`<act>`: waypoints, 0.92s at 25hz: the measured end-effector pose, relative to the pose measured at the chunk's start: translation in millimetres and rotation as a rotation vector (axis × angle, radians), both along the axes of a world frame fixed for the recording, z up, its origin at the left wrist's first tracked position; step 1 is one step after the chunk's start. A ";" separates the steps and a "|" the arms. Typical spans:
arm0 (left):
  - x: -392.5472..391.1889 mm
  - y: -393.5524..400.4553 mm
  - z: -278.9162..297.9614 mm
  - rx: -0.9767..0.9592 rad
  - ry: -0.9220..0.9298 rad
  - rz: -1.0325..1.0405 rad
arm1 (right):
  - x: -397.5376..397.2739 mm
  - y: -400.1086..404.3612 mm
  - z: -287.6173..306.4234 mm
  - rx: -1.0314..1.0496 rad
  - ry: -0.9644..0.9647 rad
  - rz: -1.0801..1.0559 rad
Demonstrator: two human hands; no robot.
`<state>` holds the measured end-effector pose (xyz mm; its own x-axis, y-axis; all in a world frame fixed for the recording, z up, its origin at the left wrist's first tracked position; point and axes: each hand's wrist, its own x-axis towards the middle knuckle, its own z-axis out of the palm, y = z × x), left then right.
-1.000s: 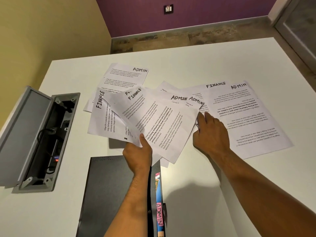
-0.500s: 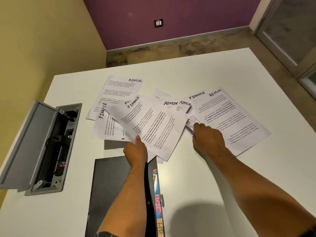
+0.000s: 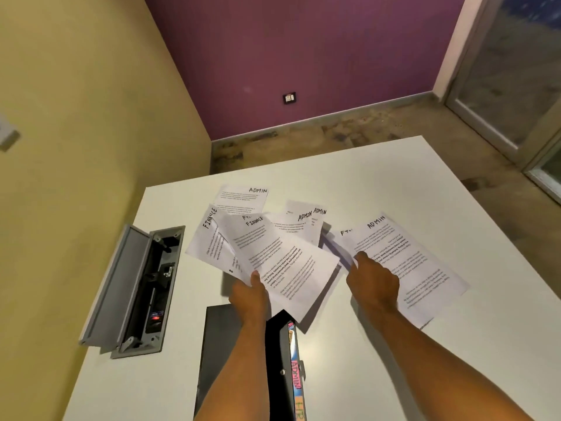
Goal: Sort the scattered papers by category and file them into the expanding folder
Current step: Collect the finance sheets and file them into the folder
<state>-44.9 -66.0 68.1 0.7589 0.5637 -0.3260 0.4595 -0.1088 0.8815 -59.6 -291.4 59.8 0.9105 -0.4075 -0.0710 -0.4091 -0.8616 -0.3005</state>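
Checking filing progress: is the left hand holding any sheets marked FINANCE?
Yes, the left hand grips a fan of sheets with FINANCE handwritten on them.

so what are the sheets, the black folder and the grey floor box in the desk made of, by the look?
Sheets: thin white office paper, matte; they bend and fan in the left hand.
Folder: looks like matte black plastic, possibly coated board; flat, dull cover.
Grey box: probably moulded plastic or painted metal; satin lid, screwed frame. Cannot tell which.

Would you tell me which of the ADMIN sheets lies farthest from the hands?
The ADMIN sheet at the table's far edge, lying alone beyond the FINANCE sheets; the others sit nearer the right hand.
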 end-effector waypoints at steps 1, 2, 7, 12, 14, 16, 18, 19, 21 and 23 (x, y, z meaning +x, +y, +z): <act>-6.1 -0.6 7.4 -0.008 -0.025 0.000 | -6.0 -0.9 6.8 0.032 -0.030 -0.012; -11.9 -1.9 15.3 -0.013 -0.034 -0.014 | -10.0 -2.2 14.1 0.039 -0.039 -0.017; -40.6 -5.1 30.3 -0.035 0.003 -0.050 | -30.2 -11.8 42.6 0.022 -0.172 0.013; -55.4 -3.4 30.8 -0.138 0.005 -0.083 | -41.6 -8.6 65.4 -0.022 -0.341 0.104; -57.5 -4.0 33.8 -0.164 0.015 -0.116 | -44.2 1.6 63.1 -0.071 -0.432 0.212; -60.1 -5.1 36.6 -0.194 0.008 -0.173 | -47.0 12.8 56.8 -0.117 -0.499 0.372; -59.8 -5.7 38.0 -0.212 0.015 -0.223 | -48.6 24.9 54.6 -0.114 -0.491 0.564; -59.3 -4.7 37.8 -0.221 0.015 -0.236 | -49.2 32.0 55.9 -0.123 -0.458 0.655; -58.8 -1.7 36.6 -0.246 0.011 -0.263 | -51.8 48.4 68.4 -0.095 -0.270 0.777; -58.3 3.3 36.2 -0.289 -0.002 -0.283 | -49.7 61.5 81.7 0.015 -0.074 0.760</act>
<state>-103.2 -62.8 104.3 0.8718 0.2175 -0.4390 0.4455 0.0212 0.8950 -109.3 -229.9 141.5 0.9428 0.3333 0.0005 0.3162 -0.8938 -0.3181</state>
